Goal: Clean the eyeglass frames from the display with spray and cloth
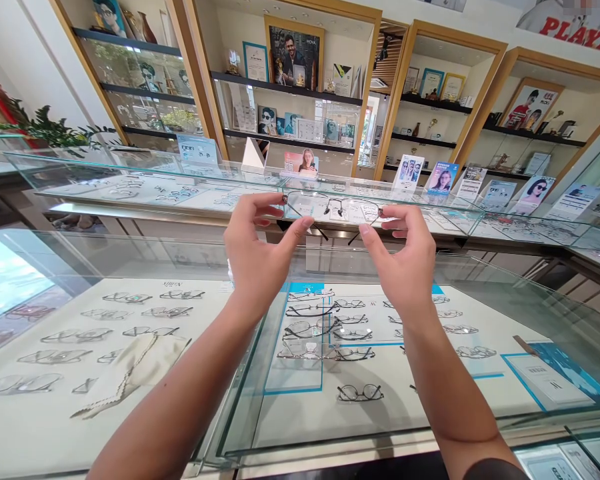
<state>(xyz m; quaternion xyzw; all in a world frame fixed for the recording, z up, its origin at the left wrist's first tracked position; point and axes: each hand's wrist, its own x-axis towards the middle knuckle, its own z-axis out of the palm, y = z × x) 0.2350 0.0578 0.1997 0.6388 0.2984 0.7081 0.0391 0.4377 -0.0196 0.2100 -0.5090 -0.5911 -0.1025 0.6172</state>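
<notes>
Both hands (256, 259) on dark-framed eyeglasses (335, 201)

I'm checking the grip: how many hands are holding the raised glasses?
2: the left hand at the left end of the glasses, the right hand at the right end; neither is hidden.

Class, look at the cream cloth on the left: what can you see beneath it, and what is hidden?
Parts of eyeglasses show at the left edge of the cream cloth; anything fully covered by it cannot be seen.
</notes>
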